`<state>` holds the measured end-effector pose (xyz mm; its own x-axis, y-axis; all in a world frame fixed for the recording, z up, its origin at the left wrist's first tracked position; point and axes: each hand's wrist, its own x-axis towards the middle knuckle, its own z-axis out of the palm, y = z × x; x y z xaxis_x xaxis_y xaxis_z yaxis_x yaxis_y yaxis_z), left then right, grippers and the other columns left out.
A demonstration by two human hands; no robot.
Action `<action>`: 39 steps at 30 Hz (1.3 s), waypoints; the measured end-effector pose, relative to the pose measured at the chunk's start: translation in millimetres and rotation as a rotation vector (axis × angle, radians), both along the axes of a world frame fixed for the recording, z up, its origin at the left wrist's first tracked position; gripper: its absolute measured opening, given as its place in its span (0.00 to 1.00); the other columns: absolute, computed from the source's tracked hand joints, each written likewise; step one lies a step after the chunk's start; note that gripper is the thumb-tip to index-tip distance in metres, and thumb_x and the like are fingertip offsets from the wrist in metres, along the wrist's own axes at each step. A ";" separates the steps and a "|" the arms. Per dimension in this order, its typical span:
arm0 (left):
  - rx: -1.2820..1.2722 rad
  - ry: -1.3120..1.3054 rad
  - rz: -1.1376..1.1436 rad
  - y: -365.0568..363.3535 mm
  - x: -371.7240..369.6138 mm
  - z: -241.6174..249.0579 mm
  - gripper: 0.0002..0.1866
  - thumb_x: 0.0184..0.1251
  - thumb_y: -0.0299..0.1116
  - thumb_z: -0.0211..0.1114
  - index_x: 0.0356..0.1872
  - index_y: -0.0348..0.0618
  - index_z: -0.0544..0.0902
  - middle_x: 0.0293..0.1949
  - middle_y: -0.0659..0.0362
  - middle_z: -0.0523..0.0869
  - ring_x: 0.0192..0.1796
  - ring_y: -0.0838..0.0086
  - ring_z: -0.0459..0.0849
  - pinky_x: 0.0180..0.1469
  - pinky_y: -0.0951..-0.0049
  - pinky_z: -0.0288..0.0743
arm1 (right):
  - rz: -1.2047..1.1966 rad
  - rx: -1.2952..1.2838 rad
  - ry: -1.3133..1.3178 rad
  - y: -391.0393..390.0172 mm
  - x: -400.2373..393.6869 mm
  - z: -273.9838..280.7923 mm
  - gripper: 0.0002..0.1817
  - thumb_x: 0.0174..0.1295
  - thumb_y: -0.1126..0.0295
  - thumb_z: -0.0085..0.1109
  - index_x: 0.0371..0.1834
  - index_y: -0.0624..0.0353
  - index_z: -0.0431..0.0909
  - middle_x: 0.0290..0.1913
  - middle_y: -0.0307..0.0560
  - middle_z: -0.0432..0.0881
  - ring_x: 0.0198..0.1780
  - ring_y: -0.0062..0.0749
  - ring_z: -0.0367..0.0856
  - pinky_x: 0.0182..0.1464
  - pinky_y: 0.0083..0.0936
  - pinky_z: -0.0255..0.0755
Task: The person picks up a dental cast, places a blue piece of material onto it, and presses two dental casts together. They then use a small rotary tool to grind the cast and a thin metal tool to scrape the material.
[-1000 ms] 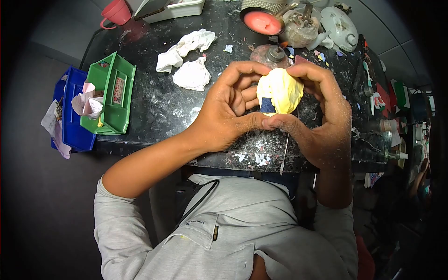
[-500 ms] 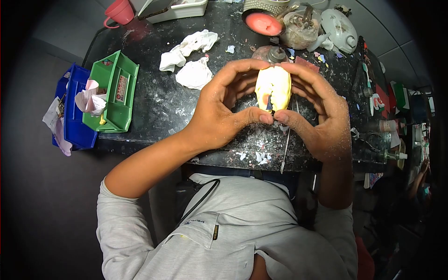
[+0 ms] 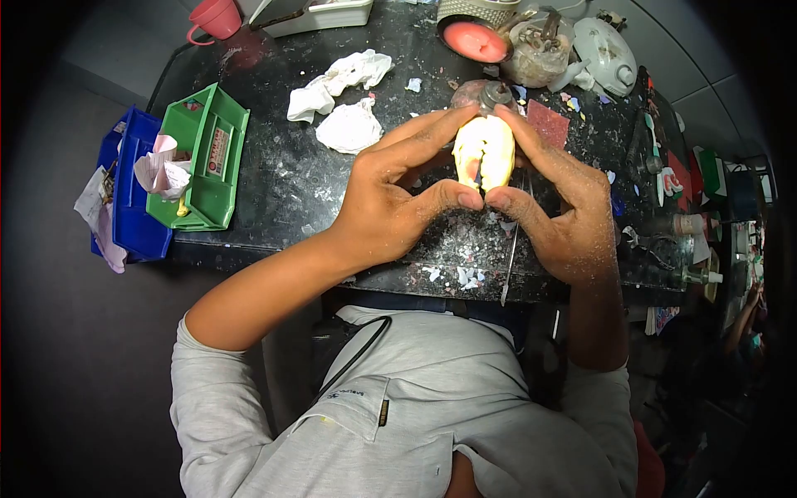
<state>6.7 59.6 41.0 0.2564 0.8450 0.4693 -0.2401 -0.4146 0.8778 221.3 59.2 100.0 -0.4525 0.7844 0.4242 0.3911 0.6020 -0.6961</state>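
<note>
A pale yellow dental plaster cast (image 3: 496,153), seemingly two halves set against each other with a dark gap between them, is held up over the dusty bench. My left hand (image 3: 398,187) grips its left side, thumb at the near end and fingers at the far end. On the other side my right hand (image 3: 569,212) closes round it the same way. Strong light washes out the cast's surface detail. Beneath my right thumb a thin metal hand tool (image 3: 511,257) lies across the bench edge. Behind the cast stands a small glass burner (image 3: 496,93).
Crumpled white tissue (image 3: 349,126) lies left of my hands. Green (image 3: 228,178) and blue (image 3: 133,220) bins stand at the left edge. Further back are a pan of pink wax (image 3: 473,41) and a pink mug (image 3: 217,18). Plaster chips (image 3: 469,278) litter the front edge.
The cast has turned and tipped slightly in my hands, and my fingers have straightened at its far end. More of the red sheet behind my right hand now shows.
</note>
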 end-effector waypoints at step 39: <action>0.094 0.119 0.062 1.2 -0.1 0.0 0.36 0.69 0.32 0.75 0.75 0.33 0.72 0.67 0.47 0.79 0.66 0.67 0.81 0.68 0.68 0.78 | -0.094 -0.144 0.011 -5.8 -3.9 -8.0 0.35 0.64 0.65 0.74 0.74 0.65 0.74 0.56 0.60 0.89 0.57 0.31 0.88 0.61 0.29 0.78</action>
